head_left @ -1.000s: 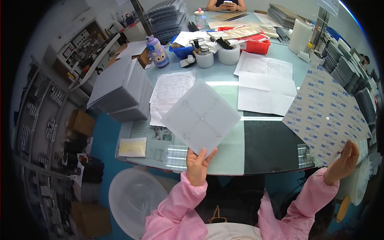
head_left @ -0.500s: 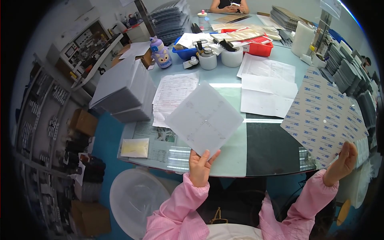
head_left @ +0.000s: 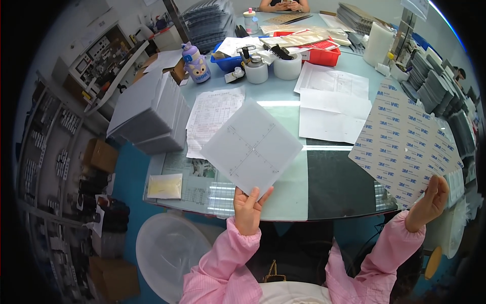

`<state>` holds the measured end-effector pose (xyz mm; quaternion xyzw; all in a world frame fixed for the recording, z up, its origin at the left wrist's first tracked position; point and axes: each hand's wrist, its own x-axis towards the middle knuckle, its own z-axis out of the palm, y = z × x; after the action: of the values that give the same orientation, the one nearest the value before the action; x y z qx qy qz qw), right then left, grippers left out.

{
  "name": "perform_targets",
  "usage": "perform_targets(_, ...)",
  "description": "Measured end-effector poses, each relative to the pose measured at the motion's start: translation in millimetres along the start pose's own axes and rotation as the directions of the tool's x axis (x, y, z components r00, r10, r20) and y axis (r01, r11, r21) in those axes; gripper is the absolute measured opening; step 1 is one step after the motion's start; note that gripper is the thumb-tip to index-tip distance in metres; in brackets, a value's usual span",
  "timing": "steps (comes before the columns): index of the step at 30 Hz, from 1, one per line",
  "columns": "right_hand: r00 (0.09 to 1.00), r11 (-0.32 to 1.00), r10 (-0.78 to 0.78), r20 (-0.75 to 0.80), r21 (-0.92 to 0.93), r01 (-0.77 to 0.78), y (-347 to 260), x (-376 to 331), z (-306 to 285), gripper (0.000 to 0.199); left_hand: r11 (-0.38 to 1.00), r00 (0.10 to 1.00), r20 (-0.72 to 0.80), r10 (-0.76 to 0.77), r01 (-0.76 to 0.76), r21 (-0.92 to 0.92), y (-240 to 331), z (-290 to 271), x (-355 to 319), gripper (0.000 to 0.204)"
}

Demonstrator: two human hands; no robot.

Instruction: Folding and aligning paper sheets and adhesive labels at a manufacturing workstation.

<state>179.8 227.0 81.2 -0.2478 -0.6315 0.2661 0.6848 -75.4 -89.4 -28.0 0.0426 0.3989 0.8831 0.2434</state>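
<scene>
Held by its near corner, a square translucent white sheet [head_left: 253,144] with a fine printed cross is pinched in my left hand [head_left: 248,209], the thumb on its face. It is tilted up over the glass-topped table [head_left: 283,202]. To the right, my right hand [head_left: 429,202] grips the lower edge of a sheet of printed backing paper [head_left: 400,147], pale with rows of blue lettering, thumb against fingers. That sheet hangs above the table's right end, apart from the white one. Both forearms wear pink sleeves.
A stack of grey sheets [head_left: 147,114] stands at the left, beside a written form [head_left: 212,119]. Folded papers [head_left: 334,116], a purple bottle [head_left: 196,63], a red tray [head_left: 326,57] and tape rolls [head_left: 287,67] lie farther back. A white bin [head_left: 169,253] stands below. Someone sits opposite.
The whole view has shifted slightly, so everything appears a little farther left and higher. Both hands keep their sheets; the lines on the white one show more clearly now.
</scene>
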Motion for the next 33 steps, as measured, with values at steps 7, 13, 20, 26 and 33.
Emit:
perform_targets(7, 0.999, 1.000, -0.013, 0.029, -0.007, 0.013, 0, 1, 0, 0.014, 1.000, 1.000, 0.009, 0.002, -0.002, -0.010, 0, 1, 1, 0.035)
perform_targets(13, 1.000, 1.000, 0.014, 0.027, -0.001, -0.014, 0, 1, -1, 0.014, 1.000, 1.000, 0.011, 0.005, -0.005, -0.019, 0, 1, 0, 0.034)
perform_targets(20, 0.999, 0.999, 0.037, 0.019, 0.005, -0.037, -1, 0, -1, 0.015, 1.000, 1.000, 0.014, 0.006, -0.006, -0.003, -3, -2, 1, 0.032)
perform_targets(26, 0.999, 0.999, 0.042, 0.013, 0.030, -0.043, 3, 0, -5, 0.015, 1.000, 0.999, 0.030, 0.012, -0.013, 0.017, -5, -3, 1, 0.032)
perform_targets(33, 0.998, 0.998, 0.053, -0.026, 0.029, -0.052, 8, 0, -13, 0.015, 0.995, 0.997, 0.031, 0.068, -0.070, 0.069, -12, -2, 1, 0.031)
